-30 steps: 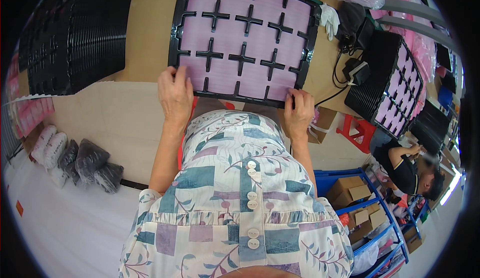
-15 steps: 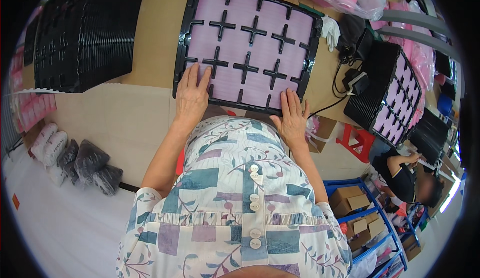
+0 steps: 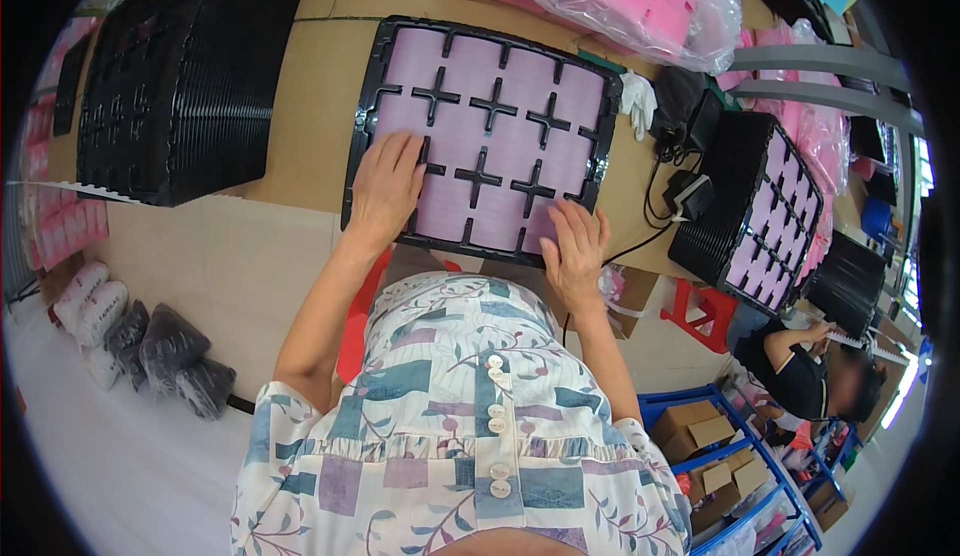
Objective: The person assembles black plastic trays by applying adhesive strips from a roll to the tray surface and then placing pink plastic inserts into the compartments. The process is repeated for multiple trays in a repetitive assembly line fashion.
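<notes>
A black plastic tray (image 3: pixel 352 171) lies on the brown tabletop in front of me, its rows of compartments filled with smooth lilac pieces (image 3: pixel 450 196). Raised black crosses stand between the compartments. My left hand (image 3: pixel 388 188) rests over the tray's near left corner, fingers stretched out, bent a little and touching the lilac surface. At the near right corner is my right hand (image 3: pixel 577 251), its fingers spread and fingertips on the lilac piece there. Neither hand grips anything that I can see.
A tall stack of black trays (image 3: pixel 185 86) stands left. Another stack (image 3: pixel 740 206) with lilac pieces is right, near a black cable and adapter (image 3: pixel 690 194). White gloves (image 3: pixel 637 104) and plastic-wrapped pink pieces (image 3: pixel 640 1) lie beyond. A person (image 3: pixel 790 366) sits far right.
My left hand has shifted farther over the tray, its fingers more bent. The right hand stays at its corner. The whole view has shifted, so the tray appears lower.
</notes>
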`<control>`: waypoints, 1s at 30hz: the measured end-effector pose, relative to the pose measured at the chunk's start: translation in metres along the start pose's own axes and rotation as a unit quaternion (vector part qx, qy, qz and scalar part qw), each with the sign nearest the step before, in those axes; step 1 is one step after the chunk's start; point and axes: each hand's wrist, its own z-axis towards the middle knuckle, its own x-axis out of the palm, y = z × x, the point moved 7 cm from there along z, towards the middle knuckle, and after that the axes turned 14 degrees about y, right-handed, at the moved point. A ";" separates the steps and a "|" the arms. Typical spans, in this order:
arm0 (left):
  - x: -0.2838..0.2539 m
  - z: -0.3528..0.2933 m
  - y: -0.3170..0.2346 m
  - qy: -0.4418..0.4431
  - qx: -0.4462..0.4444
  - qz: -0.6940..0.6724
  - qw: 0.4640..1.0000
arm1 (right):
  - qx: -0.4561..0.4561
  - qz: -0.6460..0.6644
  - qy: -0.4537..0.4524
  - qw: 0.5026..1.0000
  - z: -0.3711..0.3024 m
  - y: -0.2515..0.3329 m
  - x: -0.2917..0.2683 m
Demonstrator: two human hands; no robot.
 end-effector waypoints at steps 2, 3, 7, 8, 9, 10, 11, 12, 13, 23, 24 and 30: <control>0.006 0.027 0.011 -0.023 0.023 0.004 0.999 | -0.025 0.012 -0.016 0.999 0.021 0.001 -0.006; 0.008 0.037 0.016 -0.036 0.031 0.005 0.999 | -0.038 0.014 -0.016 0.999 0.029 -0.001 -0.007; 0.014 0.077 0.037 -0.005 0.043 0.040 0.998 | -0.067 0.022 -0.030 0.997 0.046 -0.003 -0.013; 0.014 0.083 0.043 -0.012 0.037 0.052 0.998 | -0.072 0.023 -0.024 0.997 0.047 -0.003 -0.011; 0.015 0.088 0.049 -0.018 0.032 0.064 0.997 | -0.077 0.023 -0.017 0.997 0.047 -0.004 -0.008; 0.016 0.093 0.051 -0.023 0.030 0.074 0.997 | -0.077 0.023 -0.011 0.997 0.046 -0.006 -0.006; 0.017 0.097 0.054 -0.029 0.028 0.083 0.996 | -0.078 0.028 -0.008 0.996 0.048 -0.007 -0.005; 0.017 0.100 0.057 -0.034 0.027 0.093 0.995 | -0.079 0.034 -0.005 0.996 0.050 -0.006 -0.004; 0.020 0.104 0.056 -0.037 0.030 0.099 0.994 | -0.073 0.037 -0.001 0.997 0.048 -0.008 -0.004; 0.025 0.120 0.058 0.014 -0.031 0.150 0.988 | 0.025 -0.151 -0.043 0.987 0.129 -0.075 -0.021; 0.026 0.121 0.059 0.014 -0.031 0.153 0.988 | 0.023 -0.161 -0.041 0.986 0.133 -0.084 -0.018; 0.030 0.113 0.064 -0.045 -0.020 0.158 0.986 | 0.020 -0.182 -0.018 0.983 0.131 -0.108 -0.007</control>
